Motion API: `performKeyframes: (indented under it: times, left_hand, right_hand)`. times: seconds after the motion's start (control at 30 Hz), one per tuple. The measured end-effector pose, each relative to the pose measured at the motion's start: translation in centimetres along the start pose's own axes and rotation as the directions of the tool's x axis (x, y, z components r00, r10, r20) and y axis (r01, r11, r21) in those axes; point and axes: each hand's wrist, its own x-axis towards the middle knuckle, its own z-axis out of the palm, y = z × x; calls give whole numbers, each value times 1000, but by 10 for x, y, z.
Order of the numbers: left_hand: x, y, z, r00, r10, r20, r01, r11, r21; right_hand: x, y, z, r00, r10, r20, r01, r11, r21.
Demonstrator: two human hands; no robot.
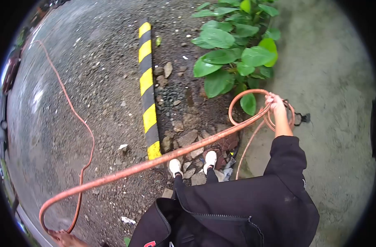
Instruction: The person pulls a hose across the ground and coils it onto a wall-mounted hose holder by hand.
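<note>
An orange-pink hose (155,161) stretches in a slanting line across the view between my two hands. My right hand (275,102) is closed around it near the wall, with several loops of the hose hanging about the fist. Behind these loops a dark hook or bracket (304,118) shows at the wall. At the lower left edge my left hand (64,238) grips the hose where it bends back; its fingers are partly cut off by the view. From there the hose trails over the gravel toward the upper left.
A black-and-yellow striped barrier (146,86) lies on the gravel ahead of my feet. Broad-leaved green plants (233,49) grow beside the grey concrete wall (332,74). Loose stones (188,138) lie around my white shoes (210,159). Vehicles (10,76) appear along the far left edge.
</note>
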Motion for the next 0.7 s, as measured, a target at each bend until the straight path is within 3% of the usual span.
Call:
performKeyframes:
  times: [0.1,0.17,0.27,0.33,0.47,0.53,0.6,0.7]
  left_hand:
    - [-53,44,52,982,-169,81,175,982,-71]
    - [-71,58,60,981,-163,108,172,982,-74]
    - [-94,91,65,983,-124,132,137,987,-89]
    - [-105,113,69,987,-86,137,101,990,-103]
    - [-151,168,88,980,-56,191,88,983,-160]
    - [-178,187,100,968,-55,246,104,976,-189]
    - [-192,186,111,948,-44,315,120,967,-226]
    - [-213,205,145,930,-68,362,165,956,-243]
  right_hand:
    - [-11,-68,-20,995,-87,-46,92,988,124]
    - [-8,-99,-33,987,-135,-87,151,964,220]
    - [13,-137,-46,975,-213,-57,219,968,120]
    - [32,-164,-58,953,-303,-2,299,939,167]
    - [25,-233,-86,835,-532,-137,549,799,244]
    - [11,-274,-113,713,-693,-102,694,680,237]
    - [-10,-314,-150,707,-697,-125,694,647,316]
    - [-78,-321,-197,627,-769,-126,774,596,211]
